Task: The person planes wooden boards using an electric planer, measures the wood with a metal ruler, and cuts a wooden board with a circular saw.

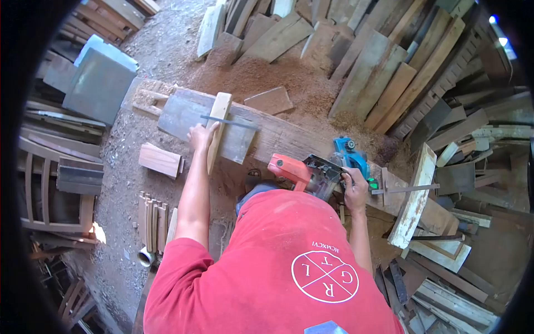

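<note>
The long brown plank [278, 132] ran slantwise in front of the person, with heaps of old boards [370, 72] past its far side. By the left arm, dusty ground [125, 167] gave some room, with short pieces of wood [160, 160] near the plank. The right side was tighter: the blue tool [351, 151] was just beside the right hand [356, 192], and a tall board with worn white paint [414, 195] leaned farther right.

The left hand [200, 137] grasped the side of a pale stick of wood [221, 114]. This stick lay across a flat gray board [186, 114] on the plank, and its near end stuck out past the edge. It was long, straight and thick, with a thin gray strip [229, 121] crossing it.

The right hand had its fingers curled on the dark part of the red tool [295, 171], close to the person's red shirt [267, 250]. The red part looked smooth. Crumbly brown sawdust [245, 75] lay behind the plank, and the old boards looked rough and dusty
</note>
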Demonstrator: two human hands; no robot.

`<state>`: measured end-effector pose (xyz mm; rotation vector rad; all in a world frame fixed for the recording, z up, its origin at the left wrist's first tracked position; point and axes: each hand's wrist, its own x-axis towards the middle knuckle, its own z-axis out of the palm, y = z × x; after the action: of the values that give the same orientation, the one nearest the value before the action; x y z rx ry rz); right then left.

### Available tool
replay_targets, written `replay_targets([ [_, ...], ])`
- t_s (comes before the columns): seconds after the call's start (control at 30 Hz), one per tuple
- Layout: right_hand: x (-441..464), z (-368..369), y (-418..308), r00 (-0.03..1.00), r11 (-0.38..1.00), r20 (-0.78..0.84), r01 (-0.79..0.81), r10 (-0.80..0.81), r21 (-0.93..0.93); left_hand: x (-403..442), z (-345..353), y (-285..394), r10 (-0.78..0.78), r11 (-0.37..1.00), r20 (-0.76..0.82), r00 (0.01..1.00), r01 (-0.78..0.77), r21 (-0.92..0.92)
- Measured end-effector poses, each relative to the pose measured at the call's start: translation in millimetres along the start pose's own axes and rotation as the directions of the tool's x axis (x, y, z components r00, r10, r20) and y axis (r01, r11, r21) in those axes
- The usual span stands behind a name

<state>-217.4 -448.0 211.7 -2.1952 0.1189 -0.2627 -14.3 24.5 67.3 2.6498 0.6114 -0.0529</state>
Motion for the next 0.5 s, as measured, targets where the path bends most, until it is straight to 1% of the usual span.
replay_targets([
  [0.03,-1,-1,0,1.000,1.000,-0.013,-0.005,0.005,-0.006,-17,-1,10,0.073,0.990,-0.242,0.967,-0.041,0.132],
  [0.07,-1,-1,-1,1.000,1.000,-0.012,-0.023,0.023,0.001,-34,-5,25,0.172,0.962,-0.461,0.871,-0.049,0.268],
  [0.1,-2,1,-1,0.999,0.999,-0.008,-0.042,0.042,0.013,-52,-23,51,0.172,0.982,-0.269,0.948,-0.187,-0.034],
  [0.13,-2,2,-3,0.999,0.999,-0.022,-0.036,0.036,0.009,-74,-35,80,0.227,0.907,-0.067,0.972,-0.236,-0.350],
  [0.17,-3,3,-3,0.999,0.999,-0.026,-0.043,0.043,0.011,-101,-29,102,0.365,0.796,0.078,0.928,-0.267,-0.543],
  [0.2,-3,4,-2,0.999,0.999,-0.031,-0.040,0.041,0.011,-127,-18,117,0.552,0.705,0.260,0.792,-0.278,-0.652],
  [0.23,-3,4,-1,0.999,0.999,-0.033,-0.037,0.037,0.012,-158,-47,153,0.586,0.719,0.491,0.645,-0.135,-0.681],
  [0.27,-3,3,-2,0.999,0.999,-0.032,-0.039,0.040,0.012,-180,-48,171,0.542,0.714,0.599,0.589,0.054,-0.698],
  [0.3,-3,3,-3,0.999,0.999,-0.020,-0.044,0.044,0.007,-195,-49,182,0.506,0.692,0.695,0.510,0.241,-0.680],
  [0.33,-4,2,-4,0.999,0.999,-0.009,-0.046,0.046,0.001,-201,-50,189,0.505,0.692,0.696,0.511,0.242,-0.680],
  [0.4,-6,2,-1,0.999,0.999,-0.012,-0.042,0.042,-0.008,-207,-52,199,0.435,0.811,0.698,0.569,0.089,-0.578],
  [0.43,-7,3,0,0.999,0.999,-0.014,-0.041,0.041,-0.016,-208,-41,194,0.436,0.812,0.696,0.570,0.085,-0.578],
  [0.47,-8,3,1,0.999,0.999,-0.015,-0.041,0.041,-0.012,-208,-21,182,0.449,0.700,0.735,0.509,0.311,-0.643],
  [0.5,-8,3,1,0.999,1.000,-0.020,-0.028,0.027,-0.005,-209,-6,170,0.473,0.550,0.760,0.446,0.525,-0.650],
])
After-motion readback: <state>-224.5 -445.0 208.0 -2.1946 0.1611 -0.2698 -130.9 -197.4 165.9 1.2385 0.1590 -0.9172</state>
